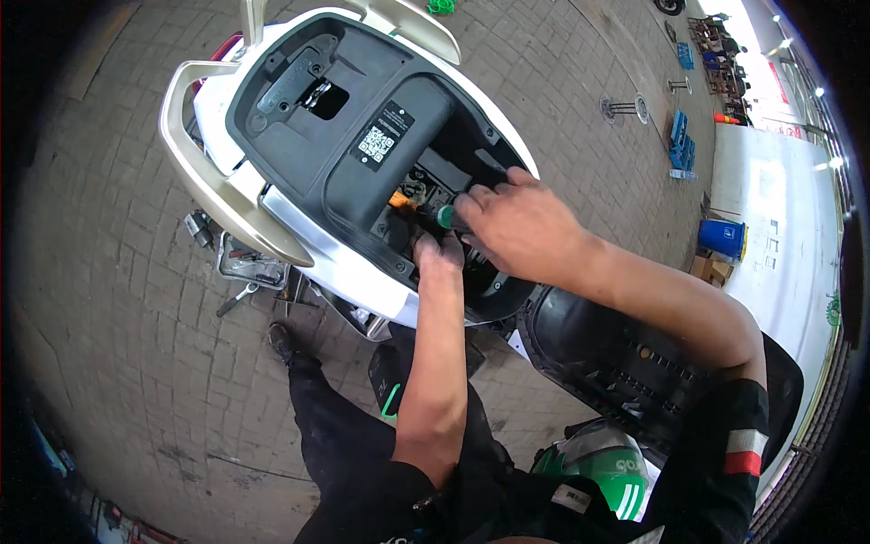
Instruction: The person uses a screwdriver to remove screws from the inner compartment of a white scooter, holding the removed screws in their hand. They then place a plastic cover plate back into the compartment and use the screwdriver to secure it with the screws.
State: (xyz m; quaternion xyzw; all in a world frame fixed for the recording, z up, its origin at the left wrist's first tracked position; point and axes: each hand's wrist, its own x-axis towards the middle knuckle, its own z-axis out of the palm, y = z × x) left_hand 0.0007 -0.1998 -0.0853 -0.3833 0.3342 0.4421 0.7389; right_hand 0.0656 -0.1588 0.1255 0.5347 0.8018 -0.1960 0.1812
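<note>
Two bare hands work inside the open storage compartment [464, 136] of a white scooter [349, 295].
The right hand [518, 222] curls closed round a green-ended tool [444, 216], near an orange part [399, 199] in the compartment; the left hand [439, 250] reaches in, partly hidden, its opening and grip impossible to tell. A black label [393, 121] carries a square code and small print; a green helmet [598, 476] bears pale lettering.

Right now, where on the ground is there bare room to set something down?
Bare paving lies left of the shoe, nearer the wearer than the ratchet. More lies between the scooter, metal stand and blue bin. It's crowded around the tray and in the compartment, where both hands are.
</note>
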